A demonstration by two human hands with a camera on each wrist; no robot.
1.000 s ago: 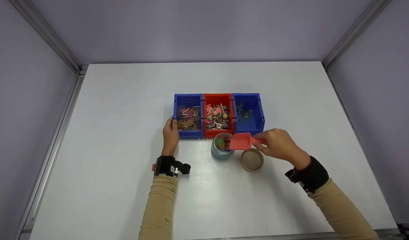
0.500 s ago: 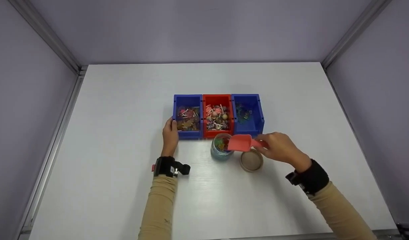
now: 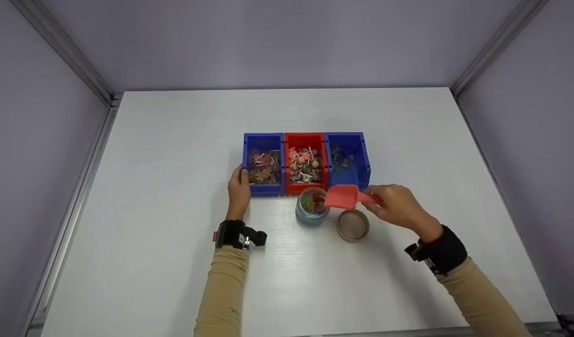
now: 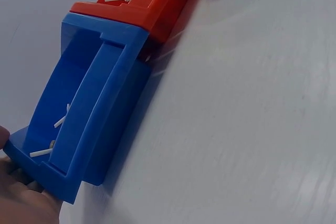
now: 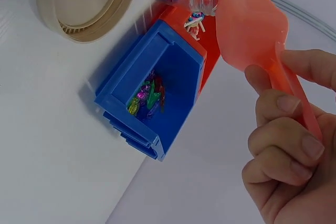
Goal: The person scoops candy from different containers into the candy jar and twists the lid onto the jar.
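My right hand [image 3: 397, 206] grips a coral-pink scoop [image 3: 343, 196] by its handle, fingers curled round it in the right wrist view. The scoop's blade is beside the mouth of a glass jar [image 3: 310, 217], overlapping its rim in the head view. Inside the jar lie coloured translucent pieces. At the left, my left hand [image 3: 239, 194] holds the side wall of the left blue bin [image 4: 100, 103], thumb at the rim and fingers outside. That bin contains lollipop-like pieces on white sticks. The right blue bin [image 5: 178, 72] has a small heap of shiny coloured pieces [image 5: 149, 95].
Between the blue bins, joined in a row, stands a red bin [image 3: 305, 188] with lollipop-like pieces in it. A round beige lid [image 3: 353, 225] lies upturned right of the jar. All rest on a white table [image 3: 174, 140] with grey walls around it.
My right hand and the scoop dip slightly left and down, then shift right and a little up, off the jar's mouth. The left hand stays on the bin.
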